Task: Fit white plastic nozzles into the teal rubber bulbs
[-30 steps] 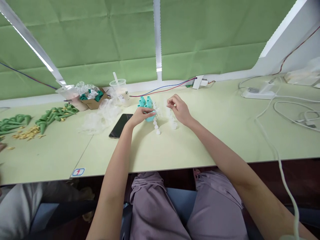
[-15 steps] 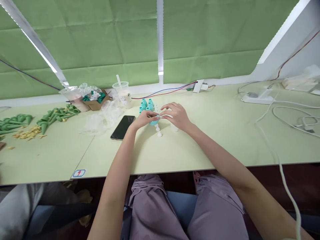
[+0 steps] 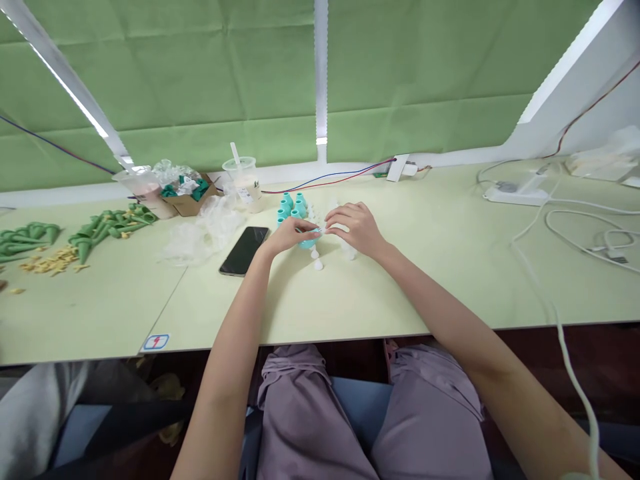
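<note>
My left hand (image 3: 293,236) is closed, thumb and fingers pinched together above a turquoise piece (image 3: 307,245), partly hidden below it. Facing it, my right hand (image 3: 356,229) has its fingertips pinched on a tiny white piece (image 3: 323,230) between the two hands. Whether my left fingers grip that same piece or the turquoise one is hard to see. Behind my left hand stand several turquoise vase-shaped pieces (image 3: 295,205) in rows. White teardrop-shaped pieces (image 3: 319,265) lie in a line in front of and behind my fingers, and others (image 3: 349,251) sit under my right hand.
A black phone (image 3: 244,251) lies left of my left arm, by a crumpled plastic bag (image 3: 200,233). Behind are drink cups (image 3: 243,187) and a small cardboard box (image 3: 187,203). Green cone pieces (image 3: 100,230) and yellow bits (image 3: 53,261) lie far left; a power strip (image 3: 517,195) and cables are right.
My hands keep almost the same pose, with the right fingertips slightly farther from the left. The whole view has shifted a little; the pieces on the table stay put.
</note>
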`<control>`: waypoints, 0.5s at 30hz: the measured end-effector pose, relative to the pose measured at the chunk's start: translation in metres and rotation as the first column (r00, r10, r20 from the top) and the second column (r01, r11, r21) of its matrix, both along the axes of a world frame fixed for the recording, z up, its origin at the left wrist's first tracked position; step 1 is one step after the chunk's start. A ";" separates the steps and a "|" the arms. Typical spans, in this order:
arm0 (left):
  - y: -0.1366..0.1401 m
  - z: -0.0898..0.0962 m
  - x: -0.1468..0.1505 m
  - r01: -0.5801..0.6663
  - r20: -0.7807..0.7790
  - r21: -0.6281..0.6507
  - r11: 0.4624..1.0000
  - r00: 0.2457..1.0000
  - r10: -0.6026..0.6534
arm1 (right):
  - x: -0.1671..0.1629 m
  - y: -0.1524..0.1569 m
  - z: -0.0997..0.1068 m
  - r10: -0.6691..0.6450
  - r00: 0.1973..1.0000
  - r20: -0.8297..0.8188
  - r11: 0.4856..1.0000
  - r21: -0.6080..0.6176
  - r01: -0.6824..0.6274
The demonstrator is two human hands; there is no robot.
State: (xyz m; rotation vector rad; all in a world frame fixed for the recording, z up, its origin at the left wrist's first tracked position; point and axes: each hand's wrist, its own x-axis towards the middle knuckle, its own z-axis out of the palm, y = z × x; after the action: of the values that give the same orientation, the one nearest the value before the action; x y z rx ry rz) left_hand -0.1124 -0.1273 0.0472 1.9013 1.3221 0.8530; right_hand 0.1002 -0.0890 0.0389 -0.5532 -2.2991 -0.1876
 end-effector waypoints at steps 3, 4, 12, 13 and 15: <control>0.000 0.000 0.001 0.006 -0.015 0.001 1.000 1.000 -0.006 | -0.001 -0.001 0.000 -0.004 0.999 0.052 0.999 0.038 0.002; 0.000 0.000 0.001 0.006 -0.021 0.003 1.000 1.000 -0.006 | -0.002 -0.001 -0.001 -0.012 0.997 0.072 0.999 0.047 0.008; -0.003 0.006 0.003 0.009 0.022 -0.001 1.000 1.000 -0.009 | -0.010 -0.004 -0.001 -0.049 0.996 -0.071 0.992 -0.116 0.041; -0.003 0.008 0.004 0.002 0.045 0.004 1.000 0.999 -0.002 | -0.011 -0.004 0.000 -0.038 0.990 -0.136 0.987 -0.159 0.017; -0.004 0.011 0.004 -0.009 0.080 0.015 1.000 0.997 0.008 | -0.014 -0.006 0.001 -0.006 0.965 -0.264 0.971 -0.233 -0.058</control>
State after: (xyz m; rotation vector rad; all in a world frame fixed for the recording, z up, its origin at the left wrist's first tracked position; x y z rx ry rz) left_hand -0.1080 -0.1314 0.0578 1.8549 1.2800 0.9364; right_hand 0.0861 -0.0947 0.0398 -0.6283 -2.0790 0.1700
